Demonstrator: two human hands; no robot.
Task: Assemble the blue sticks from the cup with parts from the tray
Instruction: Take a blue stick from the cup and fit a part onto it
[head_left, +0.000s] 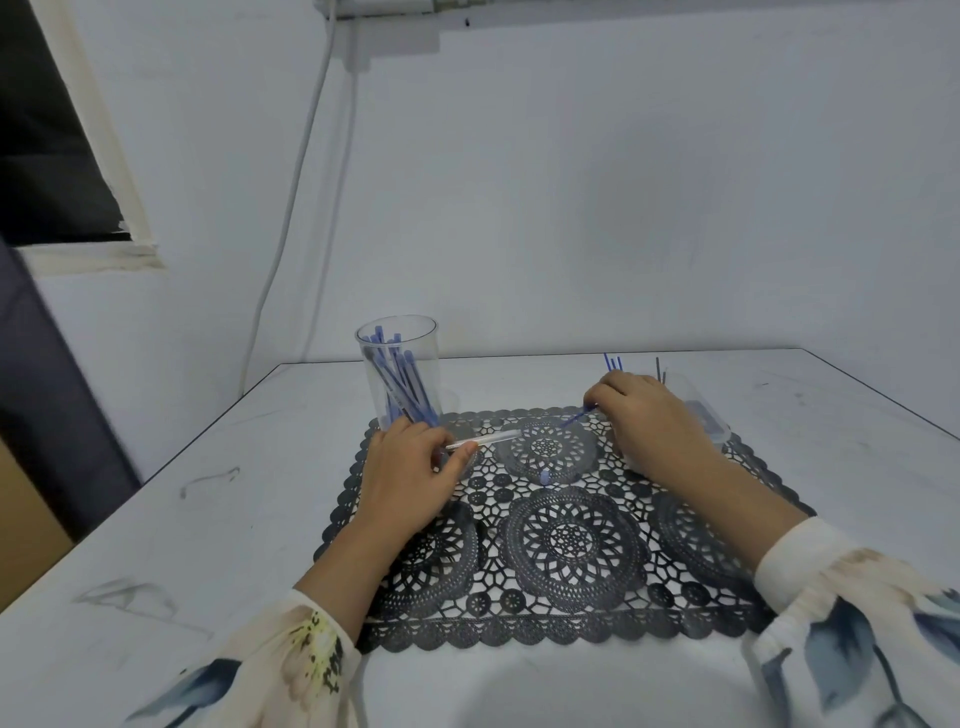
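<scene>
Head view, with the black lace mat (566, 545) as landmark. The left hand (410, 478) rests on the mat's far-left part, fingers pinched narrow on a clear tube (483, 440) that points right toward the mat's middle, open end offered, likely so a stick can be slid in. The right hand (644, 415) sits at the mat's far-right part, fingertips closed on a thin blue stick (575, 417) angled down-left at the tube; the two tips are near but apart, so the joining looks not yet done. The cup (400, 369) stands at the mat's far-left corner, just behind the left hand, holding more blue-capped pieces upright. A small blue cap (544, 477) lies on the mat between the hands, probably waiting to close the tube.

The tray (701, 415) at the mat's far-right edge is mostly hidden by the right hand; its contents cannot be made out beyond a few stick tips (613, 362) behind the knuckles.
</scene>
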